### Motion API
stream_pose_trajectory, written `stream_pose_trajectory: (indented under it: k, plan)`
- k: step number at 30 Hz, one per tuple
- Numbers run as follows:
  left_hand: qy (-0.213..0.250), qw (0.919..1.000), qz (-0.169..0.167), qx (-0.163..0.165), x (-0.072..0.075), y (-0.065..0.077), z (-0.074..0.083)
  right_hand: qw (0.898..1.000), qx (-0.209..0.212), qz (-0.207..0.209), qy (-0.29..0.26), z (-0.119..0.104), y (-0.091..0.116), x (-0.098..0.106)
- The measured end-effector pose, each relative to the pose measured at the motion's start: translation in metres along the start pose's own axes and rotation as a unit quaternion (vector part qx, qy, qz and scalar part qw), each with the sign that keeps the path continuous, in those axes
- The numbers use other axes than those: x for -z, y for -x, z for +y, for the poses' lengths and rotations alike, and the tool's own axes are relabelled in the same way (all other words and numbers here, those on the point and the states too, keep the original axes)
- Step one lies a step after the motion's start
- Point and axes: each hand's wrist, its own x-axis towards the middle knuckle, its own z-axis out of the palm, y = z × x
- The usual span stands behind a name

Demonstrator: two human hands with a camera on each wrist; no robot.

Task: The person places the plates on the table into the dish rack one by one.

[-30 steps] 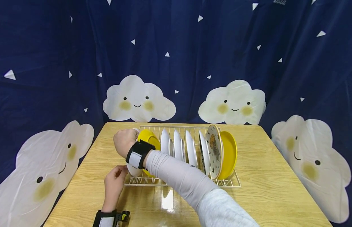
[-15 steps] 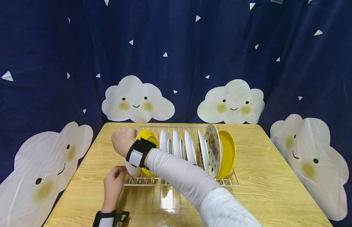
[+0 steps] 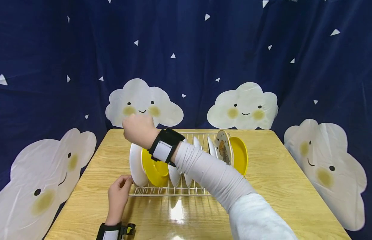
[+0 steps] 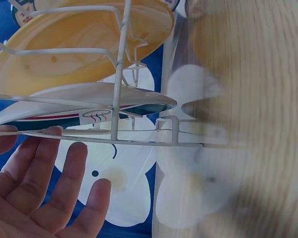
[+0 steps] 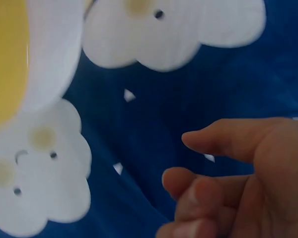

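A white wire dish rack (image 3: 188, 193) stands on the table with plates upright in it. At its left end is a white plate (image 3: 137, 166), which shows coloured stripes on its face in the left wrist view. Beside that plate leans a yellow plate (image 3: 156, 168). My left hand (image 3: 118, 196) holds the rack's left edge wire near the front corner, thumb and fingertips at the wire. My right hand (image 3: 139, 130) is raised above and behind the white plate, holding nothing. In the right wrist view, its thumb and loosely bent fingers are apart.
Several white plates stand mid-rack, partly hidden by my right sleeve (image 3: 212, 176). A star-patterned plate (image 3: 223, 146) and another yellow plate (image 3: 239, 155) stand at the right end. Behind the wooden table (image 3: 293, 186) hangs a dark blue curtain (image 3: 186, 30) with cloud faces.
My right hand has lifted off the left end of the rack, moving up and slightly right, uncovering the white and yellow plates. My left hand stays at the rack's edge.
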Motion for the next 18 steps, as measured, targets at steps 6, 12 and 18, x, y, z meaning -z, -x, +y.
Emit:
stream_pose_trajectory:
  k: [6,12,18]
  plan:
    - [-0.006,0.9998,0.016,0.009,0.006,0.002,-0.001,0.998,-0.030,-0.003,-0.052,0.041,0.019,0.031]
    - [-0.011,0.9998,0.010,0.010,0.010,0.004,0.000,0.993,-0.100,-0.001,-0.071,0.090,0.050,0.047]
    - [-0.016,0.9998,0.006,0.014,0.014,0.005,-0.002,0.985,-0.125,0.046,-0.111,0.135,0.092,0.042]
